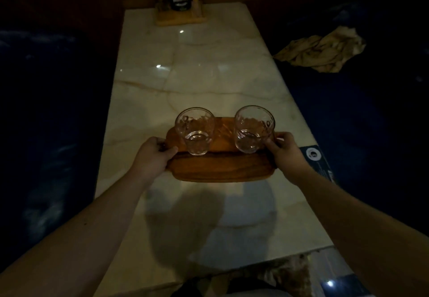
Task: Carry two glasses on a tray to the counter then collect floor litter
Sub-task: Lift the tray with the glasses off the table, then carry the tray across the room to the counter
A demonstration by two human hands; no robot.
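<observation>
A brown wooden tray (220,169) is over the middle of a pale marble table (185,76); its shadow falls on the marble nearer me. Two clear glasses stand upright on it, the left glass (195,131) and the right glass (253,129). My left hand (153,155) grips the tray's left end. My right hand (286,155) grips the tray's right end, fingers close beside the right glass.
At the table's far end stands a wooden holder (180,16) with a dark bottle. A crumpled beige cloth (325,52) lies on the dark blue seat at right. A dark card (318,162) lies at the table's right edge. Dark blue seating flanks both sides.
</observation>
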